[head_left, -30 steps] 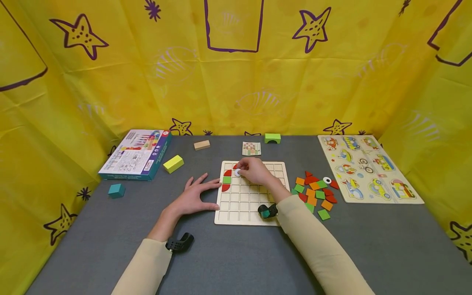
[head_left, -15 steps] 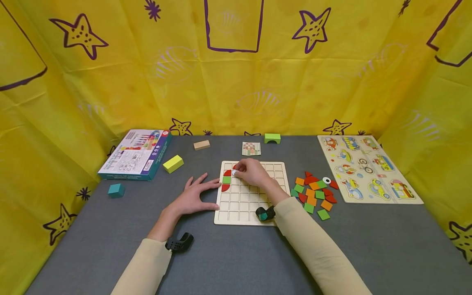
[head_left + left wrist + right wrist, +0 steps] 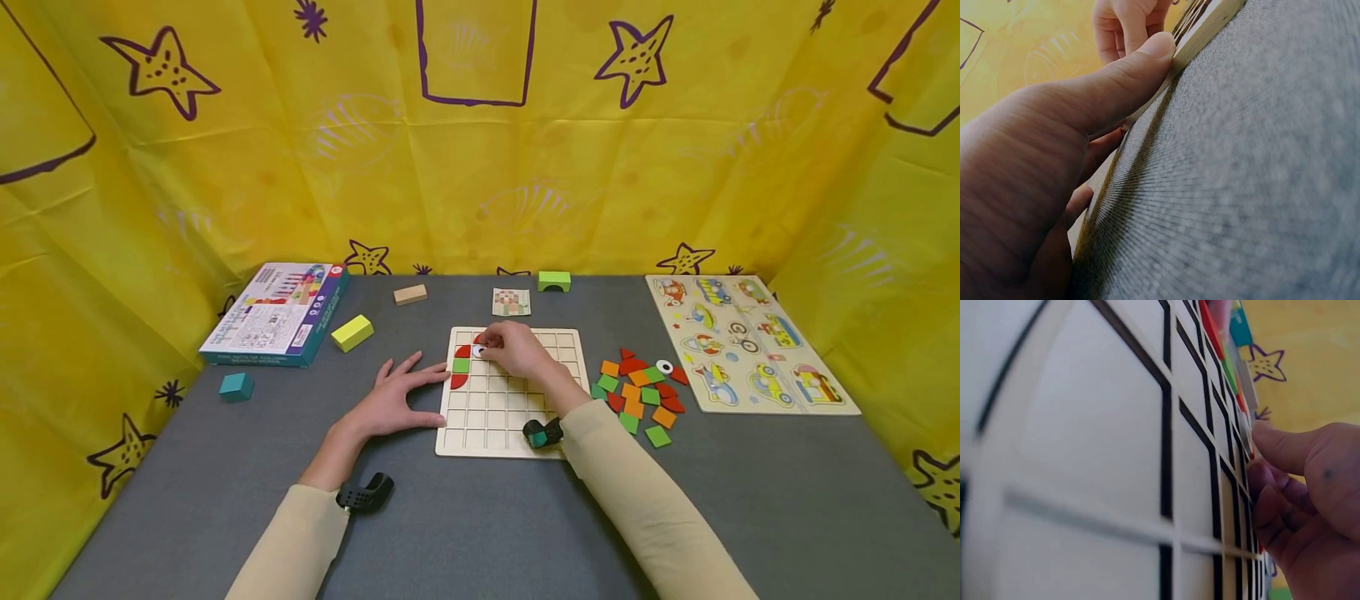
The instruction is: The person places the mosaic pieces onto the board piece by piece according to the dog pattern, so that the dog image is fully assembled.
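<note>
A wooden grid board (image 3: 517,417) lies in the middle of the grey table. Red quarter-circle pieces (image 3: 462,352) and a green square (image 3: 461,366) sit in its left column. My right hand (image 3: 489,344) reaches over the board's top left and pinches a small white round piece (image 3: 480,351) beside the red pieces. In the right wrist view the thumb (image 3: 1282,449) presses this piece (image 3: 1245,428) against the grid. My left hand (image 3: 405,390) lies flat on the table. Its thumb (image 3: 1129,75) touches the board's left edge (image 3: 1200,34).
Loose red, orange and green pieces (image 3: 637,387) and a white eye piece (image 3: 664,367) lie right of the board. Around the table are a vehicle puzzle (image 3: 750,346), a pattern card (image 3: 512,302), a green arch (image 3: 554,281), a tan block (image 3: 410,294), a yellow block (image 3: 352,332), a teal cube (image 3: 236,387) and a box (image 3: 277,315).
My right hand has shifted slightly left with the white piece, closer to the red pieces. The left hand has not moved.
</note>
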The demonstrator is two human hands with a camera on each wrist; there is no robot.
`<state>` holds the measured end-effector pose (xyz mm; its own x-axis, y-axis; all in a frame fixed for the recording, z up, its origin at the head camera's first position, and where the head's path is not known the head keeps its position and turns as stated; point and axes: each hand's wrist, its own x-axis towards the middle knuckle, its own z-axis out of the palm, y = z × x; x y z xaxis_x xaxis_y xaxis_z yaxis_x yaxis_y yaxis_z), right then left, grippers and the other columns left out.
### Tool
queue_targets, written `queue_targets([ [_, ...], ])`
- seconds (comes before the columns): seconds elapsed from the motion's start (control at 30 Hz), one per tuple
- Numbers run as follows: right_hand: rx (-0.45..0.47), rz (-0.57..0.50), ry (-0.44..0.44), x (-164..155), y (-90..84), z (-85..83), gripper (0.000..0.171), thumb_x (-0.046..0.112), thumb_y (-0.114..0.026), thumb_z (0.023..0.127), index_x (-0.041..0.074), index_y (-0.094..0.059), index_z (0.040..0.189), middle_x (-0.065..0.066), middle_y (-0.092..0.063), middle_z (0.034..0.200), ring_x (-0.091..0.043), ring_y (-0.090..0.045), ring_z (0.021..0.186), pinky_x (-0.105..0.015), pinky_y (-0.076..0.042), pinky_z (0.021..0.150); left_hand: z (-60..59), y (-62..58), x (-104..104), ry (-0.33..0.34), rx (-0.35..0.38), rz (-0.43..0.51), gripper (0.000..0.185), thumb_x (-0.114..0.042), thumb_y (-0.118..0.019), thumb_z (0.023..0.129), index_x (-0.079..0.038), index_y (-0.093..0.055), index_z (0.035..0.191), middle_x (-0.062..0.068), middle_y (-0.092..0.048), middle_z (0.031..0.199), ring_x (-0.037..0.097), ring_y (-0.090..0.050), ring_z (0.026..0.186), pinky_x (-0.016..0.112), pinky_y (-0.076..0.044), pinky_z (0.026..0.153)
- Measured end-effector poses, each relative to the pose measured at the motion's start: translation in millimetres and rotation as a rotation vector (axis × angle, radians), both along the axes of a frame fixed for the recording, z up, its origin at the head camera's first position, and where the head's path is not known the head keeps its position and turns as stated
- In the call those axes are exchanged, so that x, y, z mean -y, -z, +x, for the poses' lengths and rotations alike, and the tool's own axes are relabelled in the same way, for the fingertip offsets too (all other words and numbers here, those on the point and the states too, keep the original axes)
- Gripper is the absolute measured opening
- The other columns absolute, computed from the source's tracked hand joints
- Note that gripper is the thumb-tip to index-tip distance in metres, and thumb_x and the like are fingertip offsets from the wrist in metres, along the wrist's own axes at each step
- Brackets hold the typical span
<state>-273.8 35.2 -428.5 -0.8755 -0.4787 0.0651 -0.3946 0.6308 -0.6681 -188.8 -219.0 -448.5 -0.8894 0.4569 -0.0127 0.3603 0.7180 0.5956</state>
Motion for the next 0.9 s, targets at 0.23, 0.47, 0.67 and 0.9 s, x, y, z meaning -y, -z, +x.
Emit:
queue_targets([
  [0.23,-0.004,-0.008,-0.013,-10.4,-2.1,-0.2,0.015,0.011,-0.074,0.093,0.004,-0.071,0.106,-0.004,-0.064,0.091,-0.019,-0.056,0.084,-0.033,-0.048,0.080,0.2,1.3,1.2,-0.003,-0.024,0.012,0.076,-0.052,-0.081,0.081,-0.020,-0.058,0.146,-0.002,-0.043,0.157,0.038,-0.011,0.152,0.066,0.007,0.113],
  [0.47,-0.004,0.061,-0.002,-0.6,-1.0,-0.3,0.021,0.017,-0.076,0.093,0.004,-0.072,0.109,-0.004,-0.065,0.092,-0.020,-0.058,0.084,-0.034,-0.050,0.080,-0.6,2.0,0.5,0.003,-0.015,0.009,0.077,-0.055,-0.080,0.081,-0.020,-0.058,0.146,-0.003,-0.043,0.157,0.037,-0.011,0.152,0.066,0.007,0.113],
  [0.67,-0.004,0.113,0.026,5.2,-1.1,0.7,0.020,0.019,-0.076,0.093,0.007,-0.072,0.108,-0.004,-0.066,0.094,-0.020,-0.060,0.086,-0.035,-0.051,0.081,-0.8,2.2,0.0,0.003,-0.013,0.009,0.077,-0.055,-0.080,0.081,-0.020,-0.057,0.146,-0.003,-0.042,0.157,0.036,-0.010,0.152,0.065,0.008,0.114],
  [0.9,-0.009,0.086,0.008,-1.0,-3.6,1.1,0.021,0.018,-0.076,0.093,0.008,-0.072,0.110,-0.004,-0.066,0.094,-0.019,-0.059,0.085,-0.034,-0.050,0.079,-0.3,0.0,-0.1,0.000,-0.008,0.007,0.077,-0.053,-0.081,0.081,-0.020,-0.057,0.146,-0.001,-0.042,0.157,0.038,-0.010,0.152,0.066,0.008,0.113],
])
